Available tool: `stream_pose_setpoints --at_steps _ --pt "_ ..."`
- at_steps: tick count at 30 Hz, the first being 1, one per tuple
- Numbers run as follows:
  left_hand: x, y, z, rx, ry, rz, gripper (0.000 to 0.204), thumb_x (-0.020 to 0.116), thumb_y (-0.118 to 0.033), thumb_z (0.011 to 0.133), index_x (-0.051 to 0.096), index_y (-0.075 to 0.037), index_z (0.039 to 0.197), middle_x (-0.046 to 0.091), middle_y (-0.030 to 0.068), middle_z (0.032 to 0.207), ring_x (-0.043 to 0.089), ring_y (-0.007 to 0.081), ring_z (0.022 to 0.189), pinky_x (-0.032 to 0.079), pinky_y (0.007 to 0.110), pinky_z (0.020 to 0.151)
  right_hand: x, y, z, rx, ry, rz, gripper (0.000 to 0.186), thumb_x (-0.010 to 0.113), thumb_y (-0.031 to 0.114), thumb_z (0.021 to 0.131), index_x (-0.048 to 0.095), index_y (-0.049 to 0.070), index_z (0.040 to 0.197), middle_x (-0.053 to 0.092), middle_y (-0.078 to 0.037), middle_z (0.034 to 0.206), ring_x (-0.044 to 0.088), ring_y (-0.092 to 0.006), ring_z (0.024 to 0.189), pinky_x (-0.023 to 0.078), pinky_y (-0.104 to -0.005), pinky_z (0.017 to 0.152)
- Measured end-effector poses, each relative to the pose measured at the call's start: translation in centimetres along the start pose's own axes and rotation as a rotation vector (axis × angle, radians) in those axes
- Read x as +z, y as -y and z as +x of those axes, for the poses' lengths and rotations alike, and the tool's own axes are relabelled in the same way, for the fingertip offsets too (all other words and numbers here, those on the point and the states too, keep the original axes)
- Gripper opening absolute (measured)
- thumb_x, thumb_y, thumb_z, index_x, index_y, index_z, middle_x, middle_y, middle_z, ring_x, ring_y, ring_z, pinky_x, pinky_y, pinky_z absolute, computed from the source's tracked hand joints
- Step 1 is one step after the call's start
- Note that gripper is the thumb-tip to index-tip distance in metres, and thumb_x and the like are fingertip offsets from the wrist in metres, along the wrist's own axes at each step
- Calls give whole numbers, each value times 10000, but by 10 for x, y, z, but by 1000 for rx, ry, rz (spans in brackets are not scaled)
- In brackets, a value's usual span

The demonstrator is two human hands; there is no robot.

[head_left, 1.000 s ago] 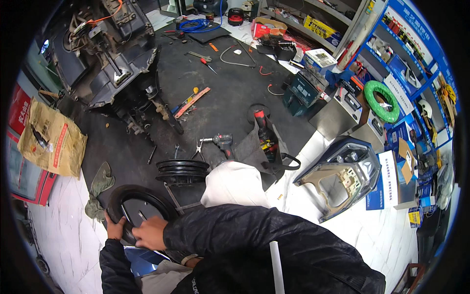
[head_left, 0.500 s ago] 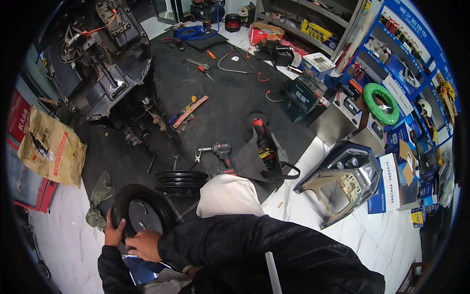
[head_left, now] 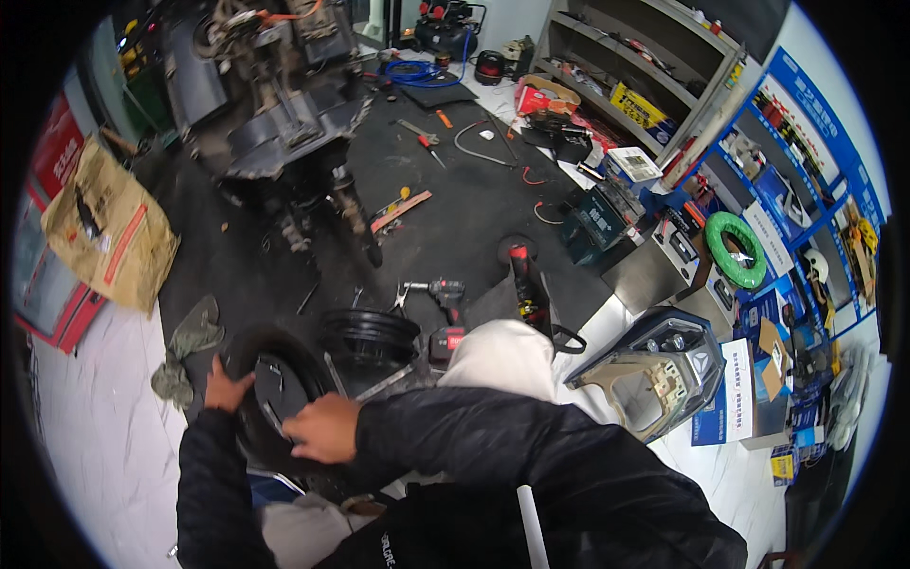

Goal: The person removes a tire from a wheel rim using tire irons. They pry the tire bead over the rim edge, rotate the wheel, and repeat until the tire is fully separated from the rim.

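Note:
A black tire (head_left: 252, 349) stands low in front of me at the lower left, dark floor showing through its middle. My left hand (head_left: 226, 387) grips its left side, with the thumb over the sidewall and the fingers along the outside. My right hand (head_left: 325, 429) is curled over the near right part of the tire, by its inner edge. Beside the right fingertips, a thin pale metal piece (head_left: 271, 414) shows in the opening; I cannot make out its kind. Just beyond the tire lies a black wheel rim (head_left: 370, 339).
A cordless impact wrench (head_left: 444, 298) lies past the rim. A partly stripped vehicle (head_left: 284, 133) stands far left, near a paper sack (head_left: 114, 228). A grey-green cloth (head_left: 190, 351) lies left of the tire. Right are a vehicle body panel (head_left: 654, 370) and a dark green box (head_left: 597, 228).
The view has shifted, so the surroundings sit differently in the picture. My right hand has moved to the right along the tire, farther from my left hand, which stays at its left side.

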State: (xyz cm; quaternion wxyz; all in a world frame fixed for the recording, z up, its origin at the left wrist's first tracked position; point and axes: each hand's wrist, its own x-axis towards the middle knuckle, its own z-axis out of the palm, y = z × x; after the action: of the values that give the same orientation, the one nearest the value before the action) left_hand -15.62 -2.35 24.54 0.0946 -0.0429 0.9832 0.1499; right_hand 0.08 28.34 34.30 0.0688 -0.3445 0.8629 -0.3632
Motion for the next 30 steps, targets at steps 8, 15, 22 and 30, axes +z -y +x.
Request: stream_pose_setpoints --at_steps 8,15,22,30 --pt "-9 -34 43 -2 13 -39 1149 905 -497 743 372 -1 1631 601 287 1499 583 409 1401 486 460 1156 -143 5 -89 458 -519 -104 360 742 290 996 737 15 1228 788 -206 985 789 -332 895 614 -426 796" --pt "-23 -85 21 -25 64 37 1027 870 -521 733 478 5 1523 667 322 1367 646 392 1330 523 459 1111 -184 5 -117 478 -744 148 345 720 189 1050 656 -12 1324 693 -37 834 619 -71 731 511 -260 654" --pt "-29 -65 23 4 159 -42 915 880 -410 663 592 53 1397 724 325 1246 706 424 1210 557 449 1028 -119 -78 -86 576 -102 -13 395 753 292 984 716 26 1273 789 -186 947 772 -335 873 586 -427 789" --pt "-38 -98 7 -19 149 17 990 878 -479 714 533 37 1486 724 315 1249 704 436 1197 549 442 1044 -140 -119 -63 587 -8 -19 442 707 382 1004 717 36 1280 797 -159 961 763 -357 940 569 -467 861"
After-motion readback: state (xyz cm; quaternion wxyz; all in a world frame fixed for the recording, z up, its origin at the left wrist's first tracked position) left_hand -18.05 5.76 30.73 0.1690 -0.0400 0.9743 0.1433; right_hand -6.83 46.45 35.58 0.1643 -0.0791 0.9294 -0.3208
